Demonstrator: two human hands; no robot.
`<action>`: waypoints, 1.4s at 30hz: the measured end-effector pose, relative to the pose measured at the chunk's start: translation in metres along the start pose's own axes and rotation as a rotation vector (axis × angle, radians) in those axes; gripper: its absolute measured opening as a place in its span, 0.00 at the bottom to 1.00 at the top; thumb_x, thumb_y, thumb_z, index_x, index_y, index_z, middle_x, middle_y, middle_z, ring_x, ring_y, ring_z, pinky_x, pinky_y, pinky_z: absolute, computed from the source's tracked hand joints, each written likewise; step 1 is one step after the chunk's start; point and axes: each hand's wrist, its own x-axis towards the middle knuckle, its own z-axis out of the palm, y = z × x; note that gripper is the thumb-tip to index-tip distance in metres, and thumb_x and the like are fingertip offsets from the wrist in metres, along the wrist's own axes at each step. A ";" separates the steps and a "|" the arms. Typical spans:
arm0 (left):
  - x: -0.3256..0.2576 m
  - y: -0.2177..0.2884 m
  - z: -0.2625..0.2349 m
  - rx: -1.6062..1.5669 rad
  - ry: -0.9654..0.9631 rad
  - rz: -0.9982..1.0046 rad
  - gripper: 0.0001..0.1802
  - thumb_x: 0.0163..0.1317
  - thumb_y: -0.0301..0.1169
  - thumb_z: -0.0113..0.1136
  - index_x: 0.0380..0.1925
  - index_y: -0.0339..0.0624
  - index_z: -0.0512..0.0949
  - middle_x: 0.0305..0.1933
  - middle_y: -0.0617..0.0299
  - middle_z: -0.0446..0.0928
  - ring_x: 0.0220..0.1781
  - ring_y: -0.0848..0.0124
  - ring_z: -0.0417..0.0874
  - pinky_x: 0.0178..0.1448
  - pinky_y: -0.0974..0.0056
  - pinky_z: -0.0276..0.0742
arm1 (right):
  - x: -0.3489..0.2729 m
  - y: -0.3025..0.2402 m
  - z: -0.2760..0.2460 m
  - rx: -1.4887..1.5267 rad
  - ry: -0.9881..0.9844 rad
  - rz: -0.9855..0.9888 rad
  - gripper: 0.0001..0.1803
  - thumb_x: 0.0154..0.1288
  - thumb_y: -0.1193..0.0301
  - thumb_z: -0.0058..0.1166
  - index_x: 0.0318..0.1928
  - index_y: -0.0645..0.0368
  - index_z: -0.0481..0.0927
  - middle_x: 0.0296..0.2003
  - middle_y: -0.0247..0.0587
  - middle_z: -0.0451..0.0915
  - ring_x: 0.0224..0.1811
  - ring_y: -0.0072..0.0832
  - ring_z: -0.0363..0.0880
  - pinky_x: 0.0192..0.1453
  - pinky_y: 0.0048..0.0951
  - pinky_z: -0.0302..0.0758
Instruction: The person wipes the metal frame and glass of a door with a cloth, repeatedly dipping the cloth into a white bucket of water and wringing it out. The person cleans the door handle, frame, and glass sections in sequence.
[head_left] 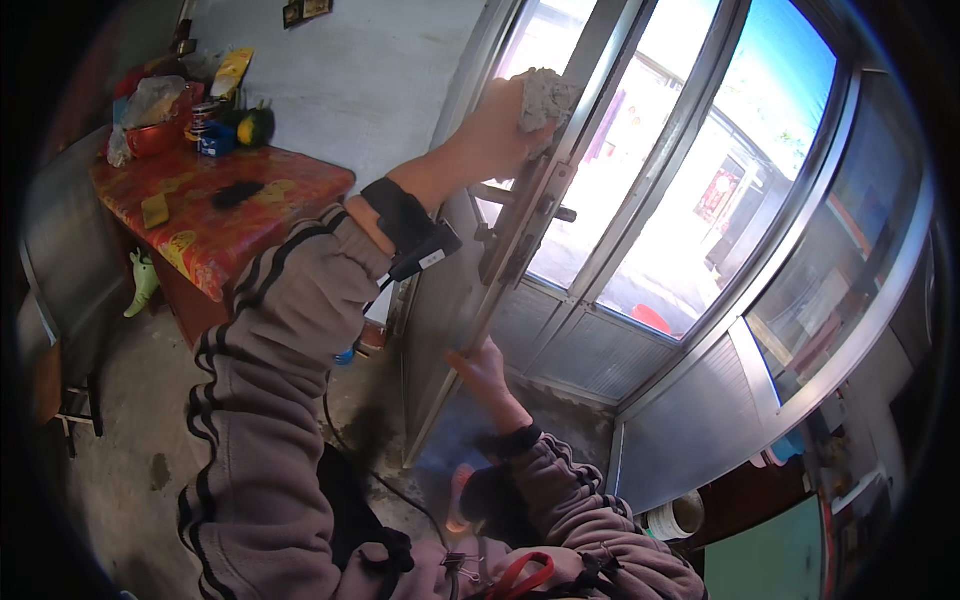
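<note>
A grey crumpled cloth (545, 98) sits pressed against the metal frame of the door (560, 160), high up beside the glass pane. The left hand (497, 130) has its fingers curled tight around the cloth, which bulges out past the fingertips on the side toward the glass; the knuckles face the camera and the thumb is hidden. Just below these fingers, on the same upright of the frame, a dark lever handle (520, 198) sticks out with its lock plate beneath it. A black wrist strap (400, 215) with a small box on it wraps the forearm behind the hand, and the sleeve is grey with dark stripes.

The right hand (480, 368) lies lower down, its fingers stretched out nearly flat and holding nothing, the tips touching the edge of the door leaf near its ribbed lower panel (590, 350). A black band circles that wrist as well.

Well away from both hands, behind the left elbow, stands a table with a red patterned cover (270, 190). On it are a black brush-like thing (235, 193), a yellow pad (155, 210), a red bowl (152, 138) and a green and yellow round fruit (255, 127). Beyond the glass, past the fingers holding the cloth, the street is bright with sunlight.
</note>
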 end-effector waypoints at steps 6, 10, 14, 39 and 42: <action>0.001 -0.010 0.031 0.100 -0.300 -0.113 0.28 0.80 0.42 0.64 0.73 0.43 0.72 0.65 0.47 0.73 0.72 0.54 0.77 0.73 0.52 0.76 | 0.003 0.037 -0.029 0.074 -0.033 0.095 0.23 0.64 0.70 0.71 0.57 0.66 0.83 0.42 0.40 0.87 0.43 0.26 0.84 0.48 0.35 0.82; 0.001 -0.002 0.036 -0.060 -0.229 -0.106 0.24 0.74 0.34 0.67 0.66 0.39 0.77 0.59 0.47 0.76 0.65 0.50 0.80 0.67 0.51 0.79 | 0.005 0.048 -0.038 0.106 -0.032 -0.030 0.23 0.65 0.70 0.71 0.57 0.66 0.83 0.42 0.39 0.86 0.43 0.25 0.83 0.48 0.34 0.82; -0.031 0.027 0.050 0.131 -0.058 0.227 0.21 0.65 0.27 0.72 0.57 0.37 0.82 0.50 0.44 0.82 0.54 0.46 0.84 0.58 0.49 0.84 | 0.004 0.050 -0.049 0.198 -0.007 0.003 0.23 0.66 0.68 0.71 0.57 0.67 0.83 0.42 0.38 0.86 0.43 0.26 0.83 0.47 0.34 0.81; -0.022 0.052 0.049 0.534 -0.312 -0.014 0.20 0.76 0.41 0.62 0.61 0.46 0.79 0.55 0.51 0.85 0.57 0.51 0.88 0.69 0.47 0.80 | -0.011 0.044 -0.055 0.318 -0.042 0.174 0.21 0.64 0.74 0.71 0.57 0.64 0.83 0.42 0.30 0.84 0.44 0.20 0.80 0.48 0.30 0.78; -0.032 0.063 0.049 0.478 -0.227 -0.095 0.18 0.76 0.41 0.61 0.60 0.47 0.80 0.52 0.56 0.87 0.55 0.52 0.90 0.67 0.47 0.80 | -0.013 0.050 -0.058 0.310 -0.076 0.183 0.20 0.65 0.74 0.70 0.56 0.64 0.84 0.44 0.30 0.85 0.45 0.21 0.81 0.50 0.30 0.79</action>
